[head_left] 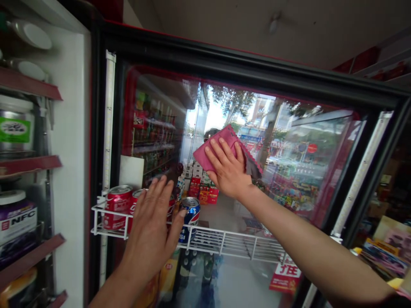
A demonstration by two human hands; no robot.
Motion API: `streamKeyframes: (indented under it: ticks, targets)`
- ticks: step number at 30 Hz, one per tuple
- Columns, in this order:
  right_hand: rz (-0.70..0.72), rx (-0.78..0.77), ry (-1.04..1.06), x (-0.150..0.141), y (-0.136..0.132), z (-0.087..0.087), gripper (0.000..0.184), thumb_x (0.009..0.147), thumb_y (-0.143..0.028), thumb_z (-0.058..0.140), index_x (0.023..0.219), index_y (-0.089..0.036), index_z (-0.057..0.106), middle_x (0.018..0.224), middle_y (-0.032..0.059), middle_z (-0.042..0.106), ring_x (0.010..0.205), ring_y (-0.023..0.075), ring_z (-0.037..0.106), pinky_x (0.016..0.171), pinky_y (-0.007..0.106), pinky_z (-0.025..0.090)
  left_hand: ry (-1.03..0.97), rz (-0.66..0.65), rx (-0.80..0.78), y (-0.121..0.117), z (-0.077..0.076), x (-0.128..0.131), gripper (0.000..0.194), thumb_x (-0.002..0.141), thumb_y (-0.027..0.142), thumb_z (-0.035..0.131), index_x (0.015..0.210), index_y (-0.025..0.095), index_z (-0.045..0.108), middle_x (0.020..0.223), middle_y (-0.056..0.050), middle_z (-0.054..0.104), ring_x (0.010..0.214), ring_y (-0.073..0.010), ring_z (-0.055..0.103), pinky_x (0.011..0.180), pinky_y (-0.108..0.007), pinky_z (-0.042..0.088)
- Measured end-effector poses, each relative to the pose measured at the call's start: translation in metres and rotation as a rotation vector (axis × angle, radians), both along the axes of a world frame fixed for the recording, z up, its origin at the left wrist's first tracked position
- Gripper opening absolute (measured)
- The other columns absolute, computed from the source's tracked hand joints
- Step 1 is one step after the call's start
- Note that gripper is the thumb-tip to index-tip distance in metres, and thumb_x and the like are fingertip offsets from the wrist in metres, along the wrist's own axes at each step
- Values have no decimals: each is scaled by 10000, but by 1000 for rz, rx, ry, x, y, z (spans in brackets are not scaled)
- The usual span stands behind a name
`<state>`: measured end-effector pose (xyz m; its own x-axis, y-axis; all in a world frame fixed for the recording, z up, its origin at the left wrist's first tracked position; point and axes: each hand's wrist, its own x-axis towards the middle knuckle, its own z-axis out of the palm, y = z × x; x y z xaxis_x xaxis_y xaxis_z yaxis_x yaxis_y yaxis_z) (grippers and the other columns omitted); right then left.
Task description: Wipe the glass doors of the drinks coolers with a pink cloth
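My right hand (227,169) presses a pink microfibre cloth (213,149) flat against the glass door (282,141) of a black-framed drinks cooler, with a grey corner of the cloth folded out past my little finger. My left hand (150,226) is open with its fingers spread and holds nothing. It sits in front of the lower glass, over a row of red soda cans (117,207) and next to a blue Pepsi can (190,220). Those cans stand behind the glass on a white wire shelf rack (224,241). Whether my left palm touches the glass, I cannot tell.
Shelves with dark red edges (28,83) hold packaged goods at the left, including a white NFC container (17,220). Boxes and magazines (385,252) lie at the lower right. A neighbouring black door frame (369,171) stands to the right. The glass reflects shop shelves and a street.
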<state>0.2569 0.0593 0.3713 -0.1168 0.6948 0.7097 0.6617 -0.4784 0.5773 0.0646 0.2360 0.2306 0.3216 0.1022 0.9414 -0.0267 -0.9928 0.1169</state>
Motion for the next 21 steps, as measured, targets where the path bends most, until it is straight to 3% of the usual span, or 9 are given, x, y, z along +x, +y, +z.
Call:
streamKeyframes:
  ticks: [6,10,16,21]
  targets:
    - [82,-57,6,-16,63,14,764,1091,-413,594,1769,-152,358,1884,151,295,1773,373,182,1439,686,10,4,9,-15,14,-8,-10,741,1088,399,559,1755,192,311,1801,-186,439,1706,-368,382,1381,-672,341]
    - [137,-102,40,-28,98,15,732,1091,-372,597,1753,-135,392,1877,166,305,1772,370,191,1437,688,-23,14,30,-37,30,-14,-22,744,1088,410,560,1756,196,312,1803,-188,435,1708,-375,378,1380,-676,342]
    - [198,-204,49,-41,149,-4,716,1090,-325,613,1741,-113,402,1869,175,312,1765,370,219,1437,715,19,20,81,-15,47,-20,-42,739,1094,401,539,1767,223,289,1798,-183,445,1704,-367,389,1383,-668,339]
    - [147,-440,-9,-57,194,-20,625,1126,-258,476,1741,-154,433,1878,111,300,1772,307,221,1462,644,46,58,106,-16,58,-23,-55,764,1092,410,540,1784,252,258,1805,-179,436,1708,-378,379,1377,-679,338]
